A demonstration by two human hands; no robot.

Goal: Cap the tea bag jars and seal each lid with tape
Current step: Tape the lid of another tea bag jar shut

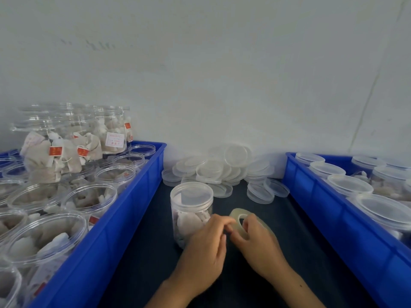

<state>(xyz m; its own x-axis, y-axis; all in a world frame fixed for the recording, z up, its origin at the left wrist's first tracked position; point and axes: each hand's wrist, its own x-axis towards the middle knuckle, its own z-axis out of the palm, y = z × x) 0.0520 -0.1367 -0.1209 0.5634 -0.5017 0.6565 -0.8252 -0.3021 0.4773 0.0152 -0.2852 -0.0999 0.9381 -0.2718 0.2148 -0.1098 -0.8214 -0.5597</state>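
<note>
Tape roll (244,221) gripped by right hand (259,243), thumb through core; roll stood on edge, tilted. Left hand (206,247) closed, fingertips (225,222) pinched at roll's rim. Capped jar (191,210) stood upright on dark worktop (142,252), just left of hands, partly hidden by left hand; clear, tea bags inside. Loose lids (222,172) heaped behind. Left blue crate (106,236) filled with open jars; right blue crate (333,218) with lidded jars.

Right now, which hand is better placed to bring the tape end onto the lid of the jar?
The left hand, probably: it is next to the capped jar and pinches at the tape roll, while the right hand holds the roll.
</note>
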